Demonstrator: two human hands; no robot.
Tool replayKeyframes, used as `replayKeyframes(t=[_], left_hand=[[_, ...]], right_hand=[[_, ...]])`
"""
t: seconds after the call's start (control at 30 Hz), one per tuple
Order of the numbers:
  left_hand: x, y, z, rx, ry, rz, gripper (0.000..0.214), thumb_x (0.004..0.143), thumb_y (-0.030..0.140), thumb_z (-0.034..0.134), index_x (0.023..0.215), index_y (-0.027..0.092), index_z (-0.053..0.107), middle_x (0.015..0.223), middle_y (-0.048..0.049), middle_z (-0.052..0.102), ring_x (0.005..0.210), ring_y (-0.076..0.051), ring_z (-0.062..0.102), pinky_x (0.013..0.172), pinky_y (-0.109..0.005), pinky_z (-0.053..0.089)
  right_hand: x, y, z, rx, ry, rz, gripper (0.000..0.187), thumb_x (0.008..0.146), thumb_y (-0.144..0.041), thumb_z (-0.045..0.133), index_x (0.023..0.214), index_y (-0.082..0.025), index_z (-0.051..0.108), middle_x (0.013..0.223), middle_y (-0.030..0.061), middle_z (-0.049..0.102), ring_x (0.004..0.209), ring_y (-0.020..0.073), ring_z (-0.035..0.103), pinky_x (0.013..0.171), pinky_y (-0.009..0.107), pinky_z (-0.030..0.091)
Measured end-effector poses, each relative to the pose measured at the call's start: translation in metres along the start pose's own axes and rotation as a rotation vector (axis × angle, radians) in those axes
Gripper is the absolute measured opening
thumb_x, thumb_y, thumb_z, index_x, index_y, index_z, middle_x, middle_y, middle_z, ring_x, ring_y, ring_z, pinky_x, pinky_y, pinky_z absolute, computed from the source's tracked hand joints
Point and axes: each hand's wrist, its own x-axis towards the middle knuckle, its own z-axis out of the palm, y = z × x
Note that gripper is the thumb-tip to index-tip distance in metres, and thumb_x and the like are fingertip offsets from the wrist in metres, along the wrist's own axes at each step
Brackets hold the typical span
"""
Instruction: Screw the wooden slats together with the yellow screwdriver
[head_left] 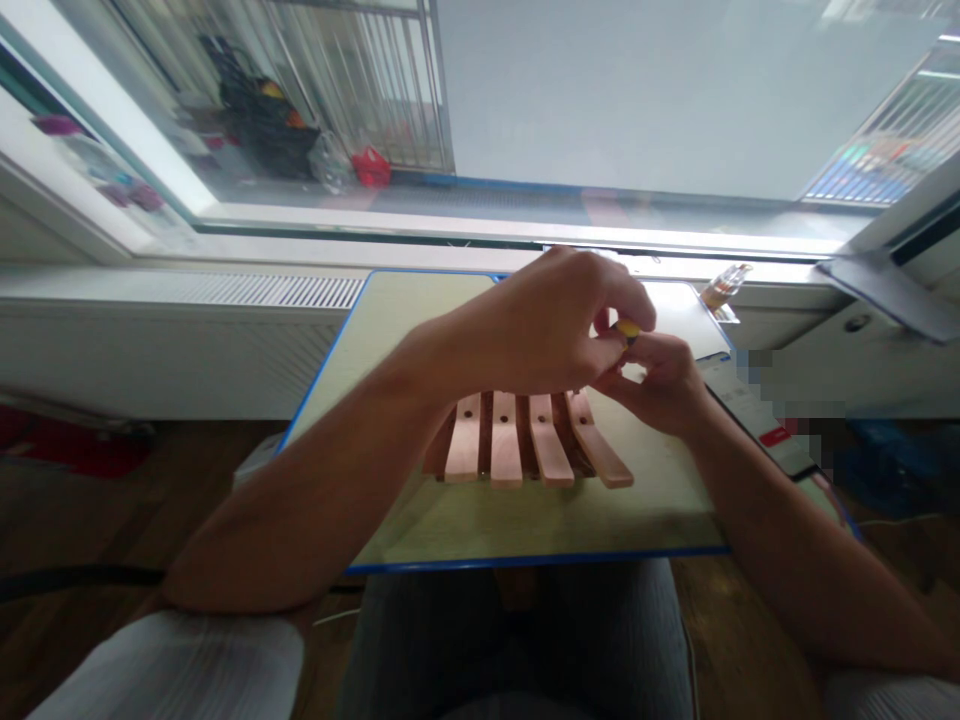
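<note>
My left hand (pixel 559 320) reaches across over the table with its fingers closed on a small yellow and black piece (pixel 627 328), whose kind I cannot make out. My right hand (pixel 660 378) meets it from the right, thumb and finger pinched together just under that piece; what they grip is hidden. Below both hands lie several pale wooden bars (pixel 506 450), side by side, each showing a dark hole. Darker brown wood (pixel 486 430) shows between them. The rightmost bar (pixel 602 450) slants outward, and my left hand covers the bars' far ends.
The folding table (pixel 525 525) has a blue edge and stands against a window sill and a white radiator (pixel 285 290). A phone-like flat device (pixel 757 410) lies at its right side. A clear bottle-like object (pixel 726 287) is at the far right corner.
</note>
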Motion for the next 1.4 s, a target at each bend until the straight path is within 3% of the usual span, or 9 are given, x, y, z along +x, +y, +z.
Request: replayKeyframes(t=[0.17,0.3,0.57,0.77,1.0,1.17,1.3,1.4], left_hand=[[-0.0009,-0.0025,0.0033,0.053,0.062,-0.052,0.019,0.091,0.024,0.075,0.109,0.022,0.082,0.107,-0.0058,0.082,0.097,-0.021,0.073,0.084,-0.035,0.058],[-0.0004,-0.0051,0.0058,0.127,0.124,-0.147,0.017,0.090,0.039,0.081,0.096,0.023,0.080,0.095,-0.0056,0.079,0.089,-0.022,0.071,0.077,-0.036,0.055],[-0.0007,-0.0023,0.0033,0.081,0.088,-0.146,0.012,0.090,0.025,0.073,0.096,0.020,0.082,0.096,-0.0063,0.080,0.088,-0.020,0.070,0.077,-0.034,0.056],[-0.0011,-0.0057,0.0025,0.059,0.075,-0.102,0.018,0.090,0.020,0.068,0.099,0.021,0.084,0.095,-0.0047,0.081,0.089,-0.020,0.072,0.081,-0.036,0.058],[-0.0014,-0.0037,0.0014,0.060,0.037,-0.065,0.024,0.091,0.017,0.065,0.103,0.024,0.084,0.097,-0.0043,0.082,0.091,-0.020,0.072,0.083,-0.038,0.058],[-0.0009,-0.0035,0.0035,0.068,0.078,-0.088,0.022,0.091,0.026,0.073,0.111,0.023,0.083,0.107,-0.0056,0.083,0.097,-0.021,0.073,0.086,-0.038,0.058],[0.0006,-0.0051,0.0062,0.108,0.118,-0.142,0.020,0.090,0.040,0.080,0.099,0.021,0.081,0.100,-0.0060,0.080,0.090,-0.021,0.071,0.081,-0.037,0.057],[0.0010,-0.0054,0.0075,0.123,0.129,-0.159,0.017,0.089,0.037,0.080,0.094,0.021,0.079,0.094,-0.0054,0.079,0.086,-0.020,0.069,0.078,-0.036,0.056]], right_hand=[[0.0013,-0.0020,0.0014,-0.012,0.010,0.015,0.026,0.089,-0.033,0.088,0.075,-0.021,0.069,0.070,-0.0014,0.065,0.064,0.0137,0.056,0.059,0.028,0.049],[0.0013,-0.0014,0.0027,0.009,0.020,0.038,0.026,0.088,-0.037,0.091,0.080,-0.021,0.071,0.070,-0.0009,0.066,0.063,0.0147,0.057,0.058,0.030,0.051],[0.0007,0.0024,0.0022,0.028,0.008,0.079,0.029,0.083,-0.039,0.096,0.082,-0.021,0.073,0.068,-0.0022,0.065,0.061,0.0130,0.056,0.054,0.027,0.049],[0.0016,-0.0024,-0.0046,0.125,-0.075,0.069,0.019,0.094,-0.037,0.087,0.089,-0.020,0.080,0.078,0.0017,0.071,0.069,0.0147,0.061,0.060,0.030,0.052],[-0.0004,0.0014,-0.0010,0.093,-0.030,0.093,0.022,0.091,-0.040,0.089,0.091,-0.020,0.080,0.077,0.0019,0.074,0.066,0.0152,0.063,0.060,0.029,0.054],[0.0008,0.0006,0.0031,0.076,0.032,0.089,0.030,0.087,-0.043,0.092,0.082,-0.021,0.072,0.068,-0.0018,0.066,0.061,0.0135,0.059,0.055,0.027,0.052],[0.0021,-0.0007,0.0036,0.067,0.032,0.093,0.032,0.086,-0.044,0.094,0.086,-0.022,0.071,0.068,-0.0026,0.064,0.061,0.0135,0.057,0.054,0.027,0.052],[0.0021,0.0013,0.0037,0.072,0.031,0.100,0.033,0.084,-0.042,0.095,0.084,-0.022,0.069,0.068,-0.0029,0.064,0.061,0.0130,0.057,0.054,0.026,0.052]])
